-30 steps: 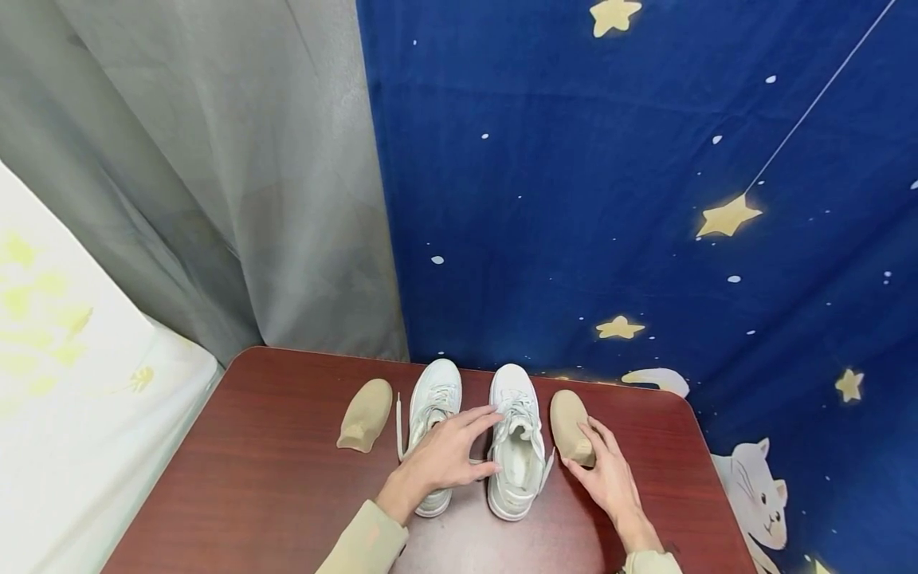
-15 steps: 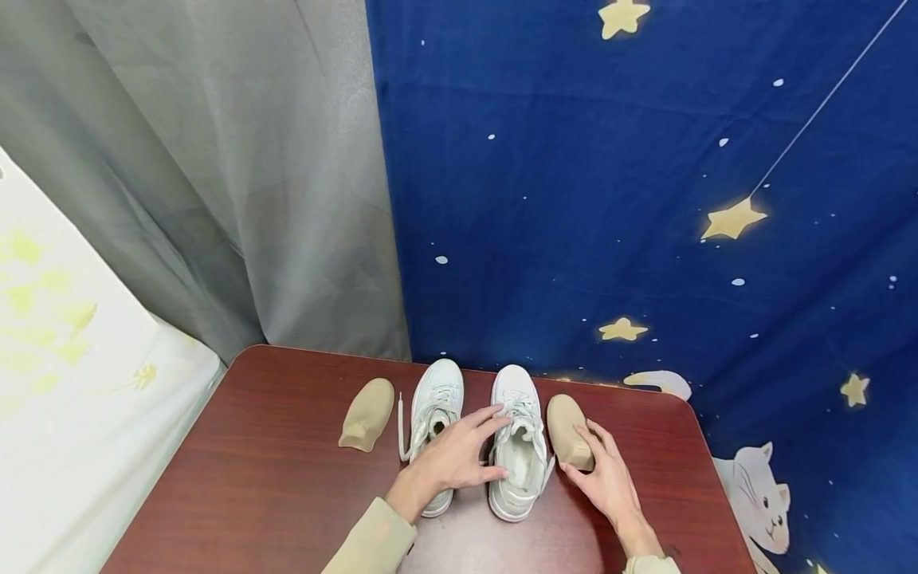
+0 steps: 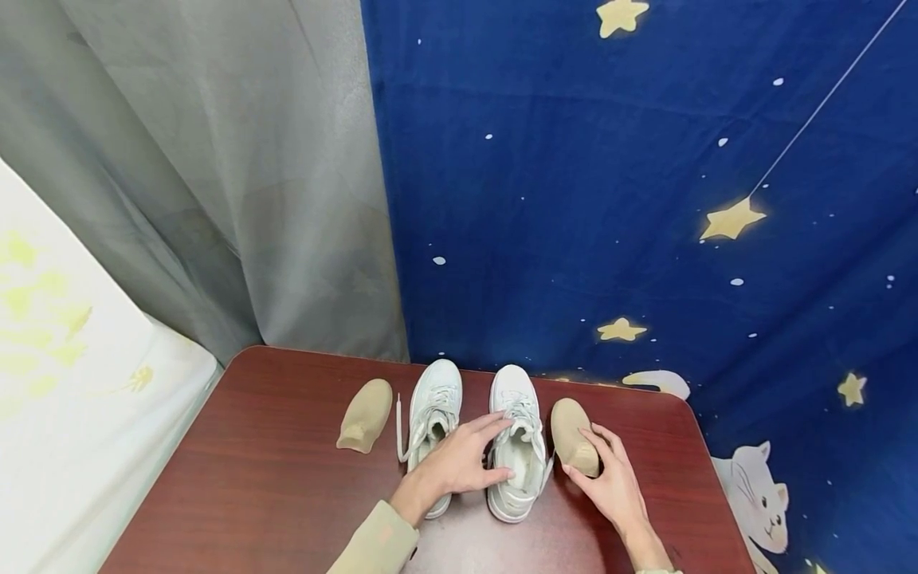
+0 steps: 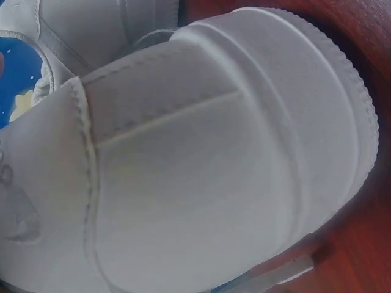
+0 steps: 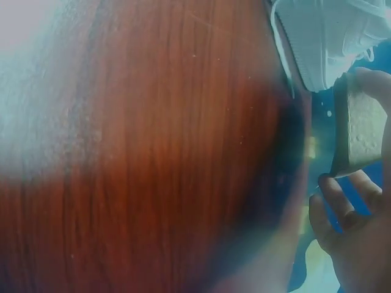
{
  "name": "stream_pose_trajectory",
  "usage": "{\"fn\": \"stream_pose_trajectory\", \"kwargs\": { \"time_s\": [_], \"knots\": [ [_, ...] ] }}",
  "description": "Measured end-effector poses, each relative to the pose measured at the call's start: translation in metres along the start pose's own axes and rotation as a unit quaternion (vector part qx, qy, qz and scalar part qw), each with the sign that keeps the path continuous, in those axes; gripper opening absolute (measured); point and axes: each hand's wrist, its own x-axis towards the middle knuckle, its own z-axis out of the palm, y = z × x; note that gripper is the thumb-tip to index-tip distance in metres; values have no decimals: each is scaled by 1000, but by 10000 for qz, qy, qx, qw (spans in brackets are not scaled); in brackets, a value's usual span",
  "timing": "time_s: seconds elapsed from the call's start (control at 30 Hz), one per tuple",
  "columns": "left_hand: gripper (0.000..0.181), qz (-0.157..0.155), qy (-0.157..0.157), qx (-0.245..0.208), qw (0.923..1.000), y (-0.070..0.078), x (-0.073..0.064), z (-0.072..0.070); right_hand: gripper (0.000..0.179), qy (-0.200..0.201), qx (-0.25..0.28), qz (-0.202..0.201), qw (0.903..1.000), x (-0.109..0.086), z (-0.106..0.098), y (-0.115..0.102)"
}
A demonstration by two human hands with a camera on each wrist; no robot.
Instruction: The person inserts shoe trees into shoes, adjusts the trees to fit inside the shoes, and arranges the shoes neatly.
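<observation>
Two white lace-up sneakers stand side by side with their toes away from me. Over the right sneaker (image 3: 513, 385) my left hand (image 3: 466, 458) is spread, its fingertips at the laces and its thumb tip across the foot opening. The same arm partly hides the left sneaker (image 3: 439, 383). To the right, a beige moulded shoe insert (image 3: 569, 422) points toe-forward. My right hand (image 3: 613, 482) grips its rear end, thumb on one side and fingers on the other. In the right wrist view that insert (image 5: 366, 128) shows between thumb and fingers.
A second beige shoe insert (image 3: 366, 410) lies left of the sneakers, next to a loose white lace (image 3: 399, 426). All rest on a reddish-brown table (image 3: 272, 446). A grey curtain (image 3: 308, 239) and a blue starry cloth (image 3: 531, 239) hang behind its back edge.
My left hand has shifted slightly right, farther over the right sneaker's opening. My right hand has moved a little toward me with the right shoe insert, which has come nearer.
</observation>
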Motion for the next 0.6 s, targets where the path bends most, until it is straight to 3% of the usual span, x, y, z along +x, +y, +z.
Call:
{"fn": "stream_pose_trajectory", "kwargs": {
  "time_s": [0.4,0.6],
  "knots": [
    [84,-60,-275,-279,9992,-1,2,-1,69,52,107,-218,9997,0,-2,-10],
    [85,-156,-484,-1037,9933,-3,0,-2,70,8,100,-177,9998,-4,-9,-15]
  ]
}}
